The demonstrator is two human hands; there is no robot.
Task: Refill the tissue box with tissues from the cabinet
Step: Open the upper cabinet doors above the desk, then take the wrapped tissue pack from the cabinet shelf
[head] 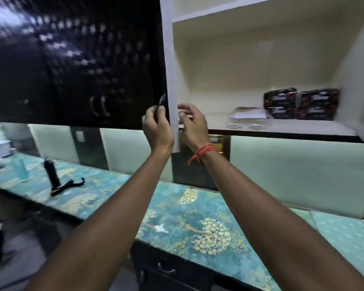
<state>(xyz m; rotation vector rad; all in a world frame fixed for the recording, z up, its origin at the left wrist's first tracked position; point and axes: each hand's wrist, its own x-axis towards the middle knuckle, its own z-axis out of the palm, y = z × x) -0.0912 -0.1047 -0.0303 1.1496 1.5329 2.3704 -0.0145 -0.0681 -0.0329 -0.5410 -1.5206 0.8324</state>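
Left hand [157,124] is clamping the door handle [161,101]; right hand [192,122], fingers loosely curled, empty, is sitting nearer the tissue packs [301,103] lying rightward at the shelf's [282,128] back-right corner.

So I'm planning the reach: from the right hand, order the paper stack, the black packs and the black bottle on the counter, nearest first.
From the right hand:
1. Paper stack, on the shelf just to its right.
2. Black packs, farther right at the back of the shelf.
3. Black bottle, down left on the counter.

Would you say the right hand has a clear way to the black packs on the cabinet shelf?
Probably yes: the door stands open, the right hand is already inside it, and only a flat clear packet lies before the black packs.
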